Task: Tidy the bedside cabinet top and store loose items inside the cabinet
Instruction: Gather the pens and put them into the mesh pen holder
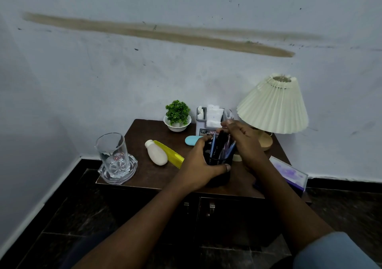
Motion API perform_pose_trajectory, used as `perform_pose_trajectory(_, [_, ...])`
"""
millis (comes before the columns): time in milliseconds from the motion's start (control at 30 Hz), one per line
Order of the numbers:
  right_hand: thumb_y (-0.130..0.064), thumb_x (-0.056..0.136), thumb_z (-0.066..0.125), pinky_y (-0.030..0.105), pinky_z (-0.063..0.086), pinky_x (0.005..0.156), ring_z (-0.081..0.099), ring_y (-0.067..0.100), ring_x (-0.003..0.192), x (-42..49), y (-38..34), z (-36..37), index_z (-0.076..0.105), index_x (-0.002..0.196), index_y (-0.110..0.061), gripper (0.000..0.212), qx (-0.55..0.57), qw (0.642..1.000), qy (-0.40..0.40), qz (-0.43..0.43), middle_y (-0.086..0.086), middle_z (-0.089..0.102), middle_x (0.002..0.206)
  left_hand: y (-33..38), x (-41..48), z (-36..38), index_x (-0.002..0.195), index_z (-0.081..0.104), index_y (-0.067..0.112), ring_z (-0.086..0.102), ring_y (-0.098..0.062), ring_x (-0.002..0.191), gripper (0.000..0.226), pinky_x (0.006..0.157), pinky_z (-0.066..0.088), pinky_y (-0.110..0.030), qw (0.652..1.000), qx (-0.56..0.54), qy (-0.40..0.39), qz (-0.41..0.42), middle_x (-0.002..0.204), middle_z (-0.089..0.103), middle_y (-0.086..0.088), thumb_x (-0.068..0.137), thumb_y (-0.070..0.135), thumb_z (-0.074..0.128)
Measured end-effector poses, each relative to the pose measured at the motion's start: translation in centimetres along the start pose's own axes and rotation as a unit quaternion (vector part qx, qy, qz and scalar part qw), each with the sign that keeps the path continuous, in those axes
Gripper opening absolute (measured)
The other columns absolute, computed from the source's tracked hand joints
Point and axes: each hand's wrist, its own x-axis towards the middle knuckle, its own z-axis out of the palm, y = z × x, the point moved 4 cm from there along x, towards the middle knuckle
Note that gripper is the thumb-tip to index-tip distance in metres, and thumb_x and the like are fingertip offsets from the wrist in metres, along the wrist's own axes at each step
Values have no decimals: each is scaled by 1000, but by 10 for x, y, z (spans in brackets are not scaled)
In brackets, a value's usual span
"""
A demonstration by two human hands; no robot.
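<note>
Several loose things share the dark wooden tabletop (144, 173) of the bedside cabinet, and they will not all handle alike. Largest is the pleated lamp (275, 105) at the right rear: top-heavy by the look of it, its shade easily crushed, so any shift should be made by the wooden base. At the left front corner a clear glass (112, 155) stands in a cut-glass dish (117, 173) that overhangs the edge a little; both look heavy, slick and breakable, best lifted low and with a full hand.

Near the middle front stands the black mesh pen holder (219, 165). It seems light and stiff, but tall with pens (222, 146) sticking out, so it could tip. The left hand (201, 165) has its grip clamped round the holder's wall, thumb across the front. The right hand (245, 142) hovers over the pen tops with fingers curled among them; whether its grip is pinched on a pen I cannot tell.

Left of the holder lie a cream bottle (157, 153) on its side, smooth and likely to roll, and touching it a yellow comb (171, 154), thin, rigid and light, easiest pinched along the spine.
</note>
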Motion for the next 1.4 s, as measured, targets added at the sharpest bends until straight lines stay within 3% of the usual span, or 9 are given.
perform_pose_trajectory(167, [-41, 99, 63, 30, 52, 64, 65, 12, 72, -1, -8, -14, 64, 98, -12, 29, -90, 996, 3, -24, 6, 68, 81, 3, 1, -12, 140, 44, 36, 63, 9, 108, 90, 89, 52, -16, 999, 28, 38, 3, 120, 66, 24, 64, 44, 91])
perform_pose_trajectory(333, [-22, 93, 73, 13, 42, 48, 52, 0, 52, -7, -21, -14, 64, 86, -14, 14, -188, 979, -39, -76, -8, 60, 62, 1, 4, -19, 140, 41, 38, 62, 11, 107, 90, 90, 50, -15, 998, 41, 54, -7, 121, 65, 22, 65, 41, 91])
perform_pose_trajectory(467, [-19, 92, 70, 29, 54, 63, 66, 9, 69, -8, -24, -5, 68, 92, -21, 3, -261, 957, -63, -109, -5, 69, 78, 1, 3, -16, 136, 41, 41, 62, 14, 103, 86, 79, 47, -4, 998, 46, 43, -10, 116, 65, 25, 66, 38, 91])
perform_pose_trajectory(700, [-18, 91, 70, 15, 47, 62, 63, 4, 74, -7, -20, 0, 66, 99, -22, 9, -318, 935, -58, -150, -10, 67, 82, -2, 4, -19, 135, 41, 43, 63, 9, 106, 86, 90, 52, -18, 998, 48, 50, -4, 119, 65, 21, 66, 37, 91])
perform_pose_trajectory(967, [-24, 95, 63, 22, 54, 68, 68, 5, 81, -8, -14, 8, 64, 98, -29, 5, -218, 965, 7, -146, -13, 70, 88, 6, 12, -31, 132, 40, 37, 61, 12, 104, 88, 90, 54, -24, 994, 36, 98, -6, 115, 61, 26, 61, 44, 91])
perform_pose_trajectory(1100, [-20, 99, 58, 40, 60, 87, 69, 6, 103, -6, -6, 16, 66, 122, -25, 24, -183, 974, 10, -133, -13, 72, 112, 9, 23, -48, 129, 42, 35, 62, 4, 108, 85, 91, 53, -24, 991, 43, 124, -5, 120, 62, 19, 61, 41, 93])
perform_pose_trajectory(1167, [-17, 103, 54, 36, 58, 94, 65, 3, 115, -5, -3, 21, 63, 136, -26, 35, -187, 974, -15, -131, -15, 68, 126, 6, 27, -57, 135, 44, 29, 63, -4, 110, 88, 92, 53, -25, 989, 48, 137, -4, 123, 62, 13, 63, 36, 94])
perform_pose_trajectory(1267, [-13, 106, 48, 24, 50, 102, 54, -2, 128, -5, -1, 34, 51, 148, -32, 47, -212, 961, -91, -152, -16, 60, 137, 0, 29, -67, 131, 47, 32, 62, 9, 102, 84, 82, 49, -9, 989, 46, 139, -2, 116, 63, 19, 62, 30, 96])
perform_pose_trajectory(1400, [1, 103, 45, 40, 40, 118, 43, 8, 142, 1, 3, 45, 41, 155, -28, 60, -240, 947, -143, -156, -4, 50, 151, -5, 27, -70, 126, 43, 39, 60, 15, 100, 82, 78, 48, -4, 991, 37, 127, -7, 112, 63, 21, 63, 29, 95])
